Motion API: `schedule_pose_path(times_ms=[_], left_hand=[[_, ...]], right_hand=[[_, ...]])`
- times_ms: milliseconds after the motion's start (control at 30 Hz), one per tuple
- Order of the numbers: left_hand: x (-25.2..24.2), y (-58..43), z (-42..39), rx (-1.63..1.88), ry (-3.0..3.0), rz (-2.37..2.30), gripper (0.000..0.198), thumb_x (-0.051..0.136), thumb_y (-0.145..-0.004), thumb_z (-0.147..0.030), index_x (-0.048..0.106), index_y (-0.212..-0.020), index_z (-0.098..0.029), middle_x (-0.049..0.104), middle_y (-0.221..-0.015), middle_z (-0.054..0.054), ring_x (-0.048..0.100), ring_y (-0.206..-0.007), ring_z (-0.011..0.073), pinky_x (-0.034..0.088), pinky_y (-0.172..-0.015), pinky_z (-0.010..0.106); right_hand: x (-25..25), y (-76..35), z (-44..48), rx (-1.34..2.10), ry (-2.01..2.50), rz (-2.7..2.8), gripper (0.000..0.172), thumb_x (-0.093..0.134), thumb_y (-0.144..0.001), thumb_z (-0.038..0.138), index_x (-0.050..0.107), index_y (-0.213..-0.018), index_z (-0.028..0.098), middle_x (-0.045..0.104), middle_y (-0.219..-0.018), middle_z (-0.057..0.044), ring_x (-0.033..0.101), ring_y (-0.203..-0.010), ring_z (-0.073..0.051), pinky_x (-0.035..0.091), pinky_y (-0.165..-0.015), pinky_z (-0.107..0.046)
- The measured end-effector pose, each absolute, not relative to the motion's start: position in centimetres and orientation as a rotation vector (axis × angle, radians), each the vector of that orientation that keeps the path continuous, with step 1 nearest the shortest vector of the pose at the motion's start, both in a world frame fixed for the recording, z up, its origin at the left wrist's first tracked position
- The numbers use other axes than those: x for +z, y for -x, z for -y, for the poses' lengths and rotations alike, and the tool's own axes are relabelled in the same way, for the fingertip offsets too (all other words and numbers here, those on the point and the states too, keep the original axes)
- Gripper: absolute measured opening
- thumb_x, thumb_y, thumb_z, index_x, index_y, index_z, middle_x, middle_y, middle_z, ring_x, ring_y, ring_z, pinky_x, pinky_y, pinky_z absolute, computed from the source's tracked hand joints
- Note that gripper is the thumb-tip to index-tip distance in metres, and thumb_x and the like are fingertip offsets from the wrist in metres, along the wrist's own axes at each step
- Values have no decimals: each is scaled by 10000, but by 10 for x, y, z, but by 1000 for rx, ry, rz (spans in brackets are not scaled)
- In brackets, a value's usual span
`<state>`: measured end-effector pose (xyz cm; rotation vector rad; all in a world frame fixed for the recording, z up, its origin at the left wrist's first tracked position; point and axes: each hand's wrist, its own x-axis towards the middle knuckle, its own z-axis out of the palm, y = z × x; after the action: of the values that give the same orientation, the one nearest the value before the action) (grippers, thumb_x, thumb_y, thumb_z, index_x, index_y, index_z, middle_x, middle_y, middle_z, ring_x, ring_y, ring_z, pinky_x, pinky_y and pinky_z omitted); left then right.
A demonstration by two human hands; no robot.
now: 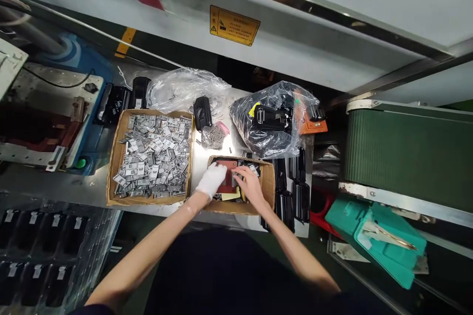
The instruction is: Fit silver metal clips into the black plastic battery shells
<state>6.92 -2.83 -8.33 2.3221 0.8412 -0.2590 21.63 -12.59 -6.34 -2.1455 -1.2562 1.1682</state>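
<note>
The white-gloved left hand (213, 180) curls against the left side of a reddish-brown block (228, 181) inside the smaller cardboard box (270, 184); the bare right hand (250, 184) bends its fingers over the block's right side; whether either grasps anything, I cannot tell.

Yellow sign (240, 29) on pale panel (291, 49): I make out a warning triangle (214, 29) and a dark pictogram (222, 25) toward its left; its printed characters are too small for me to read. White scrawl (117, 104) on black case (111, 114), left: illegible to me.
</note>
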Motion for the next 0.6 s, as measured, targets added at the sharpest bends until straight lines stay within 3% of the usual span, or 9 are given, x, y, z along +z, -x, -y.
schedule_pose_path(times_ms=[33,133,233,367,500,600], left_hand=[[-71,-56,30,-179,-2272,-857,289,571,-949,22,735,-1160,-90,777,-1141,122,722,-1151,233,501,-1177,456],[-36,-7,40,96,-2088,-1019,362,450,-1082,-203,656,-1376,-157,689,-1404,111,641,-1319,194,473,-1209,372],[-24,43,45,483,-1565,-1309,439,547,-1026,-462,705,-1276,-138,724,-1341,126,700,-1227,224,541,-1132,348],[-48,103,22,515,-1438,-1483,538,594,-906,-565,730,-1200,-136,740,-1301,145,707,-1215,273,539,-1141,430],[-78,155,-23,426,-1617,-1595,526,550,-779,-595,764,-994,-165,753,-1254,161,666,-1266,373,409,-1241,583],[-87,174,-49,412,-1701,-1727,445,533,-805,-562,732,-1005,-218,759,-1230,106,666,-1251,394,424,-1210,656]], right_hand=[[-54,-211,135,1141,2117,1190,257,539,-997,176,732,-1167,185,715,-1327,-156,671,-1267,-265,519,-1114,-447],[-31,-183,151,1267,1817,842,297,510,-1035,343,654,-1268,227,715,-1355,-135,676,-1289,-243,535,-1110,-417],[-31,-137,135,1535,1294,375,298,628,-957,391,632,-1220,253,737,-1314,-116,675,-1299,-256,501,-1152,-436],[-58,-59,82,1715,1268,396,334,560,-927,252,647,-1249,243,705,-1370,-110,657,-1311,-249,498,-1151,-460],[-75,-15,50,1657,1462,527,479,634,-835,102,720,-1286,241,567,-1541,-114,546,-1425,-287,419,-1218,-486],[-73,-37,70,1481,1554,668,438,630,-881,120,746,-1276,271,632,-1449,-84,673,-1234,-234,532,-1100,-398]])
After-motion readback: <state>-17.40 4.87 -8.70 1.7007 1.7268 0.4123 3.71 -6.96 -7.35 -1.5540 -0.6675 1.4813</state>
